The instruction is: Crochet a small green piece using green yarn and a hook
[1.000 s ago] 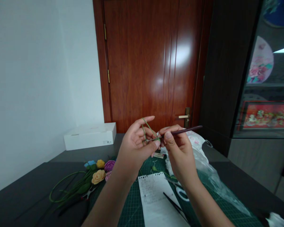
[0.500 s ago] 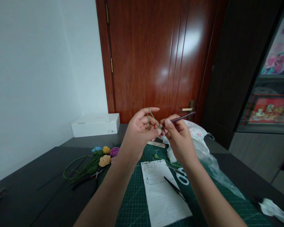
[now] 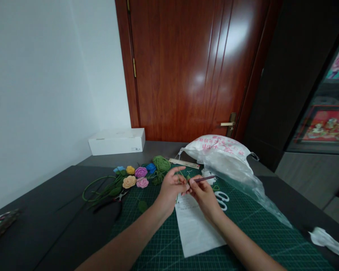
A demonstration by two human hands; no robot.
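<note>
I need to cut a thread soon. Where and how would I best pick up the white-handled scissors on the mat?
Grip the scissors by the white loop handles, which lie flat and exposed on the green cutting mat, just right of the right hand. Come from above on the right side, likely easiest, since the paper sheet and both hands crowd the left.

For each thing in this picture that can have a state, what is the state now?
left hand: shut on green yarn
right hand: shut on crochet hook
door: closed
white box: lid closed
scissors: lying flat on green mat
plastic bag: slumped, mouth not visible
</note>
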